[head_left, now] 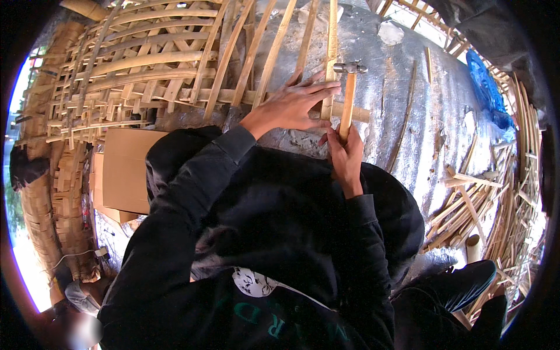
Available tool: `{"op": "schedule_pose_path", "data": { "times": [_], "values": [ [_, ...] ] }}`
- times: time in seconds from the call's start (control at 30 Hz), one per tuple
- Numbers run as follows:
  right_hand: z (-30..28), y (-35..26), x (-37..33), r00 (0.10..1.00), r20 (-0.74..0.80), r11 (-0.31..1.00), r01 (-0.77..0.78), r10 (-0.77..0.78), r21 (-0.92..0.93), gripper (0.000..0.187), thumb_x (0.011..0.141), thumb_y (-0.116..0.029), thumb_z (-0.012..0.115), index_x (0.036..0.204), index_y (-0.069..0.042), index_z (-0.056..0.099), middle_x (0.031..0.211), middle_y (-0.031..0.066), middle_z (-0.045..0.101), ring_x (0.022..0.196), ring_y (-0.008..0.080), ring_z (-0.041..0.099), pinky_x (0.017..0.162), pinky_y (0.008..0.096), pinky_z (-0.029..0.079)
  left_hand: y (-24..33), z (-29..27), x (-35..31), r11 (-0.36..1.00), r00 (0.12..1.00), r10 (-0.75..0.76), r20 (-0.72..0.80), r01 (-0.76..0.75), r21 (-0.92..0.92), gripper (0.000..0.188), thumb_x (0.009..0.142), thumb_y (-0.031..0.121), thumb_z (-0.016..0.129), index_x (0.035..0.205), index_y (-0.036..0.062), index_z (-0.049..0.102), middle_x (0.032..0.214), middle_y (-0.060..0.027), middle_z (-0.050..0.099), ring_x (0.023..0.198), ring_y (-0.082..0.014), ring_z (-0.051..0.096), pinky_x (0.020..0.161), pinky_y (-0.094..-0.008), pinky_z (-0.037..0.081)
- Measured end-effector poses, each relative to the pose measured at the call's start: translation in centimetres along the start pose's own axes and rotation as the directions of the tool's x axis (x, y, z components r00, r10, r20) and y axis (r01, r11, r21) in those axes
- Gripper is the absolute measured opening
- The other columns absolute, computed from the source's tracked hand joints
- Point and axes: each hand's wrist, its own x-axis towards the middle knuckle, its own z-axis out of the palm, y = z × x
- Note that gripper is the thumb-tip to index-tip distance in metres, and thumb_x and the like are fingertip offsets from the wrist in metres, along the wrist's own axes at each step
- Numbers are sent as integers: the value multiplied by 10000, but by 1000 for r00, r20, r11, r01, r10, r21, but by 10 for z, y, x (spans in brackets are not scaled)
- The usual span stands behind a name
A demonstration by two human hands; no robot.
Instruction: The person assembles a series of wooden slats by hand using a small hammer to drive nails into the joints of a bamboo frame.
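Gripping a wood-handled hammer (348, 102) in the right hand (346, 153), closed firmly round the lower handle. Spreading the left hand (291, 108) open, laid across a long bamboo strip (332, 35) beside its crossing with a bamboo crosspiece (354, 112), with no clear hold on anything. Hovering the metal head (350, 68) right by the left fingertips: could crush a finger if swung off line. Might split the strip if struck too hard near its end, or skid it askew if pressed too lightly. Could also bounce on the crumpled silver sheet (379, 87), for want of flat backing.
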Motion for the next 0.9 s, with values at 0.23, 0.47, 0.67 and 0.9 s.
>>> {"op": "schedule_pose_path", "data": {
  "times": [0.23,0.47,0.67,0.9],
  "values": [
    [-25,-21,-33,996,-81,963,7,-30,-268,334,1093,-233,563,888,25,509,626,166,563,538,173,472,517,354,406,-14,6,-1,990,992,111,-57,-105,94,1020,869,890,431,1656,261,269,1684,-13,345,1532,-377,333,1289,-602,88],
    [-23,-49,-75,991,-110,884,21,-82,-466,282,1082,-189,566,920,30,494,644,265,510,527,445,462,500,420,385,-15,6,-2,996,994,82,-78,-78,50,1046,847,908,441,1646,247,300,1694,8,327,1524,-350,359,1288,-595,86],
    [-15,-52,-79,988,-113,832,23,-103,-554,262,1079,-177,568,927,22,491,651,278,527,585,506,538,493,450,390,-16,11,-3,994,989,111,-93,-108,31,1012,878,862,474,1657,249,267,1698,3,320,1501,-353,400,1283,-603,72],
    [-8,-39,-85,980,-83,792,93,-179,-603,253,1078,-163,566,917,6,469,645,273,523,602,518,536,493,469,385,-17,15,-3,993,985,117,-126,-112,46,1016,892,864,444,1670,252,218,1669,-41,380,1485,-359,425,1280,-601,82]
  ]
}}
